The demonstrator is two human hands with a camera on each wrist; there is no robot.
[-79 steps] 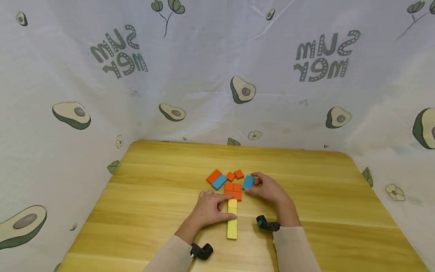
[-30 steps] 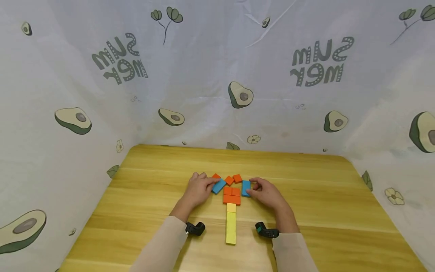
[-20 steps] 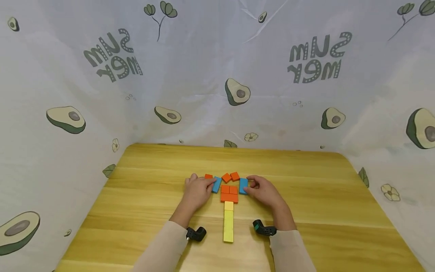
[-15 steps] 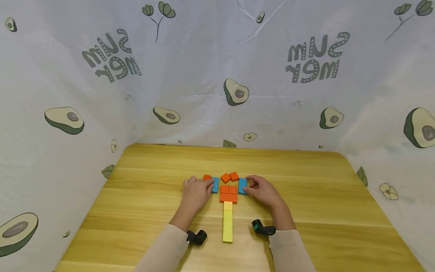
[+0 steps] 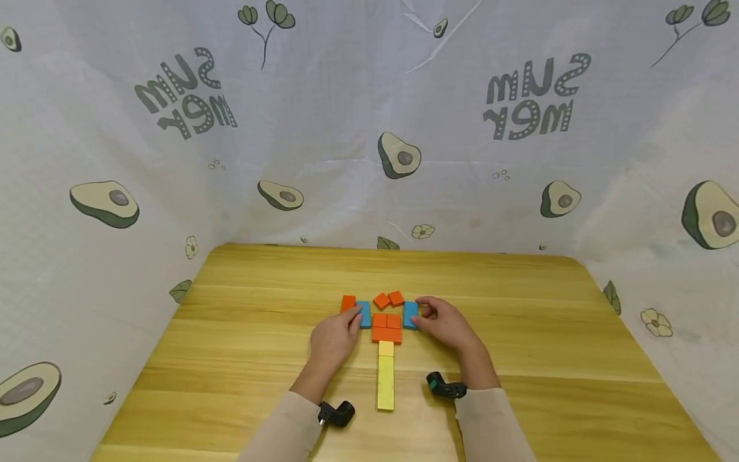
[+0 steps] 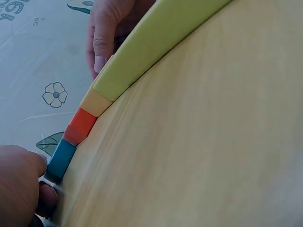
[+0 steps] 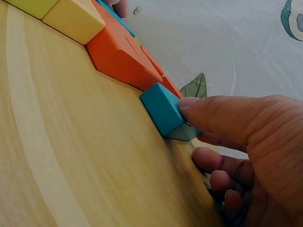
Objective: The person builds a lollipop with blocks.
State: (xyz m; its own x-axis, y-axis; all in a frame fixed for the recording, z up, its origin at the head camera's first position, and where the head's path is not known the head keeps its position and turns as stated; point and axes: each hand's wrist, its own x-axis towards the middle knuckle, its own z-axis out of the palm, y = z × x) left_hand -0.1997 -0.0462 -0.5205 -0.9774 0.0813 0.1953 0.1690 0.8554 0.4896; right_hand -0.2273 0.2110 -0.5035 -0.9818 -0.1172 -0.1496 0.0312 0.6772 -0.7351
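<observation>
My left hand [image 5: 335,337] holds a flat blue block [image 5: 364,316] at its left side, forefinger on it and thumb by its near part. In the left wrist view, thumb and a curled finger meet the block's end. My right hand [image 5: 450,326] pinches a second blue block [image 5: 410,316] by its right side; in the right wrist view the thumb presses its end. Between the two blue blocks stand two orange squares above an orange rectangle [image 5: 386,335]. Below them runs a small pale yellow block [image 5: 386,348], then a long yellow-green strip [image 5: 385,384].
Two small orange squares, one tilted [image 5: 382,301] and one beside it [image 5: 396,298], lie beyond the orange group. An orange rectangle [image 5: 348,303] lies left of the left blue block, partly behind my fingers. A printed curtain [image 5: 323,128] surrounds the wooden table [image 5: 491,276].
My left hand has moved from the yellow strip to the left blue block, which has turned upright and parted from the orange group. The right blue block has straightened and shifted nearer the middle.
</observation>
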